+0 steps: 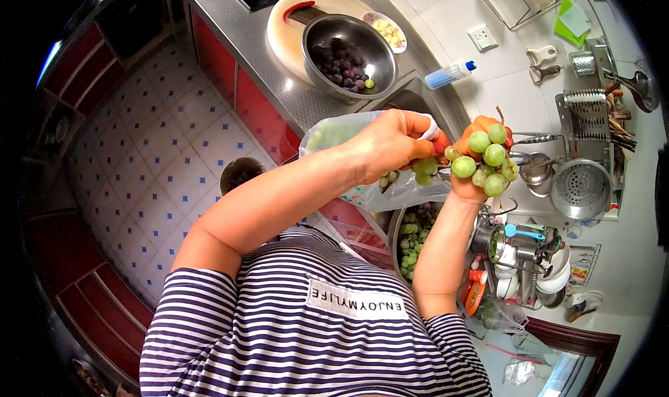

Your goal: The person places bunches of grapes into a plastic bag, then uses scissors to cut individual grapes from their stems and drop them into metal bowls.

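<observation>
In the head view, right of centre, the right hand (477, 128) holds a bunch of green grapes (493, 154), its fingers curled behind the fruit. The left hand (397, 142) has its fingers pinched together at the bunch's left side, above a plastic bag (331, 131). A metal bowl (382, 61) of dark grapes (340, 66) sits on the table (261, 55), top centre.

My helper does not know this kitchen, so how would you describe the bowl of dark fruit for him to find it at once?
On the steel counter, look for the big cream board. A round metal bowl overlaps it, beside a small plate. Unlike the plate, the bowl is deep and holds dark fruit with a bright green one.
</observation>
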A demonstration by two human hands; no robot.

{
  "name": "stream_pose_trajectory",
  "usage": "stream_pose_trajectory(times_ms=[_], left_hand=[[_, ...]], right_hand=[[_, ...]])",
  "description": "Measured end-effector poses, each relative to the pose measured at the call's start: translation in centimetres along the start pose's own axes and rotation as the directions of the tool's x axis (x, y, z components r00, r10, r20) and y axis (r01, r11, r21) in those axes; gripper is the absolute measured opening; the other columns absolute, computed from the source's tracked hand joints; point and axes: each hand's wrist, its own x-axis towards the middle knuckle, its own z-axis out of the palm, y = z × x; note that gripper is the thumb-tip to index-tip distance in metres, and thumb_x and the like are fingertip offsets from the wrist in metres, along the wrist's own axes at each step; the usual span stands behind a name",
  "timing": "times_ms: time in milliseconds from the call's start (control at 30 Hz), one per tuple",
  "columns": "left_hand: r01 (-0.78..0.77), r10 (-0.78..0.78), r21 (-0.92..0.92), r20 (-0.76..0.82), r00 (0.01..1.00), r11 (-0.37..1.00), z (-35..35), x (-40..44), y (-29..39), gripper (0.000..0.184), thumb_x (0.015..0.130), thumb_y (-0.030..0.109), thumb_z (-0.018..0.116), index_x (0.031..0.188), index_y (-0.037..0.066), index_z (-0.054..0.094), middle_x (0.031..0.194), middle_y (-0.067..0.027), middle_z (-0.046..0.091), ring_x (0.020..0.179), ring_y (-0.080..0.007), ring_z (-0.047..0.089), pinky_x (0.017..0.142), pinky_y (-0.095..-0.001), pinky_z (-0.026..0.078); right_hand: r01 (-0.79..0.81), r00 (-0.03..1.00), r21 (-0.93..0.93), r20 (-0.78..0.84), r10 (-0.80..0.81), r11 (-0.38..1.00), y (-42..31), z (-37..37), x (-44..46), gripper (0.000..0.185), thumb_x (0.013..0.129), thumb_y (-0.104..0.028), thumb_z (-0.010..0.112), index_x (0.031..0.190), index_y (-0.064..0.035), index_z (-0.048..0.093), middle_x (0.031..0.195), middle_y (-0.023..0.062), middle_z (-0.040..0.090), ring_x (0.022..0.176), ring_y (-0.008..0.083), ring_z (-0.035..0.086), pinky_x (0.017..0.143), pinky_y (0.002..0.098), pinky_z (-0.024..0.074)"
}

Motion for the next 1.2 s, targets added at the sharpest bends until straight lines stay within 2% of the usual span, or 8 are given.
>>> stream_pose_trajectory(times_ms=[333,533,667,800,867,933,1067,1200], left_hand=[[-0.076,0.095,0.151,-0.126,0.987,0.986,-0.1,-1.3,0.5,0.02,0.081,0.004,0.054,0.1,0.002,0.061,0.085,-0.0009,0.063,0.062,-0.0034,0.047,0.051,-0.0172,0.035],[0.033,-0.004,0.185,-0.154,0.988,0.982,-0.4,-3.1,1.4,0.019,0.082,0.007,0.053,0.099,0.003,0.061,0.074,0.0001,0.057,0.056,-0.0036,0.042,0.05,-0.0178,0.033],[0.063,-0.031,0.17,-0.185,0.982,0.983,-0.3,-4.1,1.3,0.025,0.081,0.003,0.051,0.105,0.003,0.06,0.076,0.001,0.054,0.055,-0.0038,0.041,0.05,-0.0171,0.031],[0.046,-0.034,0.034,-0.302,0.953,0.998,0.2,-4.0,1.4,0.035,0.081,0.001,0.049,0.116,0.001,0.054,0.079,0.0007,0.051,0.052,-0.0042,0.037,0.047,-0.0184,0.028],[0.027,-0.017,0.038,-0.253,0.967,0.999,-0.3,-4.0,1.3,0.033,0.084,0.005,0.053,0.116,0.0,0.054,0.081,0.0013,0.054,0.056,-0.0038,0.041,0.049,-0.0189,0.032],[0.034,-0.029,0.017,-0.231,0.972,0.999,-0.3,-3.7,1.1,0.034,0.083,0.004,0.054,0.117,-0.001,0.053,0.081,0.0007,0.054,0.054,-0.004,0.04,0.048,-0.0192,0.031],[0.031,-0.023,0.027,-0.245,0.969,0.999,0.2,-3.2,0.9,0.036,0.082,0.003,0.053,0.118,-0.001,0.052,0.08,0.0006,0.054,0.053,-0.0039,0.039,0.047,-0.0192,0.03],[0.044,-0.015,0.105,-0.258,0.966,0.994,0.7,-3.0,0.9,0.038,0.084,0.008,0.052,0.121,-0.002,0.05,0.076,0.0021,0.051,0.053,-0.0031,0.037,0.047,-0.0181,0.027]], right_hand=[[0.051,0.999,-0.008,0.003,-0.051,0.999,-1.4,0.4,-0.6,0.021,0.088,-0.024,0.042,0.07,-0.0135,0.047,0.074,0.001,0.042,0.066,0.0145,0.037,0.058,0.0293,0.0321],[0.081,0.994,-0.249,-0.052,-0.097,0.965,-2.9,0.7,-0.9,0.021,0.091,-0.024,0.04,0.076,-0.0112,0.047,0.078,0.0054,0.044,0.073,0.0222,0.042,0.065,0.0416,0.0433],[0.087,0.99,-0.398,-0.067,-0.123,0.913,-2.6,-1.0,-1.2,0.024,0.093,-0.026,0.038,0.076,-0.01,0.045,0.078,0.004,0.042,0.071,0.0221,0.043,0.065,0.0344,0.0401],[0.053,0.963,-0.731,-0.142,-0.228,0.68,-1.8,-4.4,-1.8,0.024,0.092,-0.025,0.042,0.076,-0.0082,0.049,0.07,-0.0003,0.045,0.067,0.01,0.042,0.064,0.0242,0.037],[-0.111,0.894,-0.872,-0.297,-0.336,0.477,-1.7,-4.7,-2.8,0.022,0.091,-0.022,0.044,0.08,-0.0055,0.054,0.073,-0.0006,0.05,0.067,0.0078,0.044,0.064,0.021,0.0365],[-0.174,0.923,-0.976,-0.208,-0.322,0.13,-1.8,-5.1,-3.6,0.017,0.09,-0.015,0.047,0.083,-0.0021,0.056,0.076,-0.0019,0.053,0.069,0.0074,0.047,0.063,0.0201,0.0366],[-0.044,0.978,-0.75,0.101,-0.181,-0.66,-0.8,-5.6,-3.0,0.009,0.082,-0.012,0.054,0.08,-0.003,0.055,0.075,0.015,0.056,0.064,0.0288,0.056,0.058,0.0365,0.0439],[0.036,0.997,-0.552,0.083,-0.012,-0.833,2.7,-8.7,-2.6,0.014,0.081,-0.017,0.052,0.075,-0.005,0.055,0.072,0.0108,0.055,0.069,0.0285,0.058,0.059,0.0394,0.0458]])
